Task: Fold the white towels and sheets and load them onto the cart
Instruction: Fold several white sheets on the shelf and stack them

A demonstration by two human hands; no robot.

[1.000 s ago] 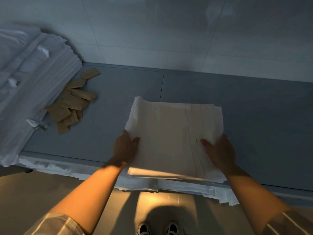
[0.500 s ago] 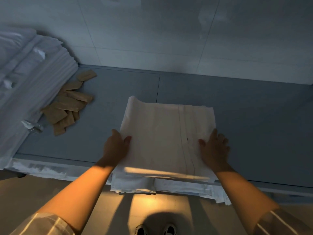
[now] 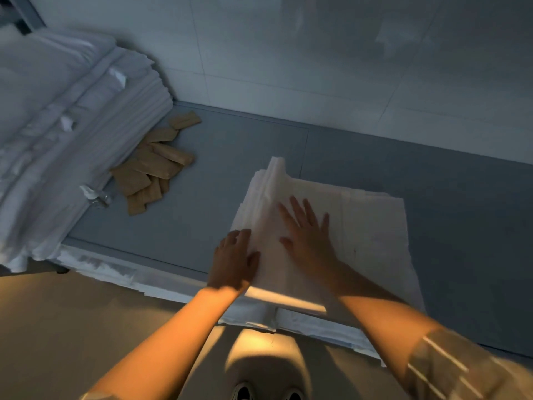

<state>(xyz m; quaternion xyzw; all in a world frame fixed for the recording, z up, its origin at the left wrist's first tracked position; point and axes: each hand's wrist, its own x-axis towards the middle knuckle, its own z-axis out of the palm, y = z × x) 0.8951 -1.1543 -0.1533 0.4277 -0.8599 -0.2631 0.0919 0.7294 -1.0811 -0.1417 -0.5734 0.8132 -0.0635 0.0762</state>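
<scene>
A folded white sheet (image 3: 372,235) lies flat on the grey table (image 3: 219,203), its near edge hanging over the table's front. My left hand (image 3: 235,259) rests on the sheet's left edge, fingers curled around the layered side. My right hand (image 3: 307,235) lies flat on top of the sheet, fingers spread, palm pressing down left of the middle. The sheet's far left corner stands up in a small ridge. A tall stack of folded white linens (image 3: 60,134) sits at the table's left end.
A heap of brown paper packets (image 3: 153,168) lies beside the stack, with a small clear plastic wrapper (image 3: 95,194) in front. A tiled wall (image 3: 288,53) backs the table. More white cloth hangs along the table's front edge (image 3: 115,269). My shoes show on the tan floor.
My right hand has crossed from the sheet's right edge to its top left part and now lies flat. My left hand stays at the left edge. The view shifted left.
</scene>
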